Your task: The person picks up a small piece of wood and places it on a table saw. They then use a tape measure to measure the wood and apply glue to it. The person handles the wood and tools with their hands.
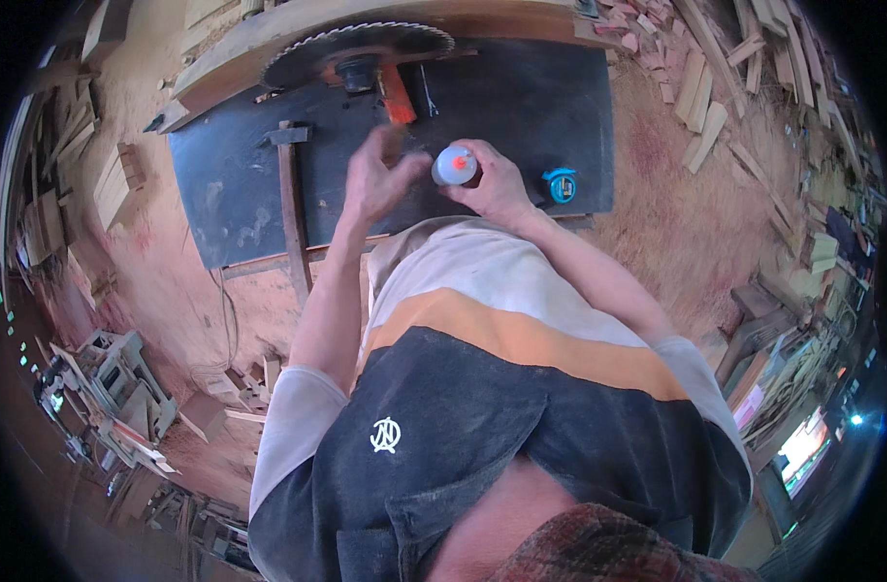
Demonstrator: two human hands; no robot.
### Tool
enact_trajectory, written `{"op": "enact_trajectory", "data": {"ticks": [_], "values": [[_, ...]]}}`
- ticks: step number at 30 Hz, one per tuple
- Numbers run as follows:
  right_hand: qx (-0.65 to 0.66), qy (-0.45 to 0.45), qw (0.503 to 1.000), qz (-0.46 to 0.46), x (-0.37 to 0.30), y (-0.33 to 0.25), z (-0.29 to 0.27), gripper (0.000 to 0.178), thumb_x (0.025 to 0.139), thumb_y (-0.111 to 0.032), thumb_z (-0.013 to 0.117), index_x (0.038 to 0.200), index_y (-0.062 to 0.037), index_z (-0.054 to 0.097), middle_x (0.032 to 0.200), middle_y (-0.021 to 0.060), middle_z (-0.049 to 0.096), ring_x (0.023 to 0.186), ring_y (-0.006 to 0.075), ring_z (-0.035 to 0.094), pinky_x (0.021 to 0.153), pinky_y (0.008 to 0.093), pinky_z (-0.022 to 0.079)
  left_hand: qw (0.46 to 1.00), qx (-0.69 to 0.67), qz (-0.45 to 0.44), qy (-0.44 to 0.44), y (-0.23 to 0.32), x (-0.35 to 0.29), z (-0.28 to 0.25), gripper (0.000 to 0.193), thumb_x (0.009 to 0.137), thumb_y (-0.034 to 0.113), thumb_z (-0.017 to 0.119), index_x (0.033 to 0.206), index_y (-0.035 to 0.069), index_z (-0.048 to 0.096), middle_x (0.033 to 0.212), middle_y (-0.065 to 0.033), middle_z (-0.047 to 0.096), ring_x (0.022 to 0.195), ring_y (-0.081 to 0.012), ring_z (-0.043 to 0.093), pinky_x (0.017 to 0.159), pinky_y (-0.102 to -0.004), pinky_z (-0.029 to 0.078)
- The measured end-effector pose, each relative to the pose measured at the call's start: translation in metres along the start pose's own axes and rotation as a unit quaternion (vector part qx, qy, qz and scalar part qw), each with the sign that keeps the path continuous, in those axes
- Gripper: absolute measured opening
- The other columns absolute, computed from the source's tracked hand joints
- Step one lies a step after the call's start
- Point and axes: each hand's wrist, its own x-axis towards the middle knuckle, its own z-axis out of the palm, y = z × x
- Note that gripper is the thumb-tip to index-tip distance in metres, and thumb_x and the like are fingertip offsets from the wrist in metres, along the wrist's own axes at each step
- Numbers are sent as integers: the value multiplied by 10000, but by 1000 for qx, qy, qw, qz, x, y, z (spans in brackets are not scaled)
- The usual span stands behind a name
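My right hand is wrapped round a small white squeeze bottle with an orange-red tip, seen from above. Just left of the bottle is my left hand, its thumb apart from its fingers and nothing visible in it; the fingertips are blurred. Beyond that hand, an orange-red piece lies by the hub of a toothed circular saw blade. A hammer with a wooden handle lies to the left, its handle reaching past the near edge. A blue tape measure sits to the right of my right hand.
The dark tabletop carries these things, along with a thin metal piece. A long wooden beam runs along its far side. Timber offcuts and pinkish scraps litter the dusty floor, and a machine stands at left.
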Motion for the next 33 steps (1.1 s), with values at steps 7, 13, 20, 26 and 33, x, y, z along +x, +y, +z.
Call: {"op": "enact_trajectory", "data": {"ticks": [7, 13, 20, 26, 33], "values": [[2, 45, 999, 21, -7, 32, -12, 643, 761, -255, 924, 1307, -80, 632, 1245, 126, 697, 1117, 305, 712, 955, 384, 580, 945, 269, -71, 171, 8, 65, 27, 726, 829, 563, 822, 1267, 38, 577, 1021, -224, 757, 985, -433, 734, 863, -507, 577], [8, 52, 998, 15, -13, 44, -11, 669, 765, -315, 910, 1323, -101, 608, 1271, 117, 679, 1133, 324, 707, 960, 418, 584, 944, 282, -55, 163, 0, 69, 33, 656, 835, 426, 809, 1288, 30, 549, 1026, -228, 754, 990, -435, 731, 865, -534, 570], [27, 58, 998, 16, -13, 45, -11, 637, 770, -252, 924, 1312, -95, 630, 1260, 120, 691, 1132, 305, 706, 947, 385, 586, 945, 286, -45, 148, 1, 71, 32, 664, 834, 420, 805, 1300, 20, 552, 1007, -230, 756, 982, -436, 731, 872, -533, 570], [19, 39, 999, 26, -12, 39, -14, 633, 774, -245, 921, 1315, -104, 626, 1281, 117, 681, 1134, 308, 708, 929, 382, 592, 942, 300, -45, 142, 4, 71, 30, 655, 827, 412, 808, 1289, 17, 564, 1023, -228, 761, 993, -429, 736, 884, -518, 574], [14, 6, 1000, 9, -9, 39, -10, 693, 767, -236, 928, 1365, -114, 598, 1312, 117, 663, 1060, 303, 733, 894, 389, 606, 949, 280, -42, 140, 5, 73, 29, 655, 825, 403, 819, 1289, 14, 571, 1039, -237, 760, 1007, -429, 735, 894, -515, 573]]}}
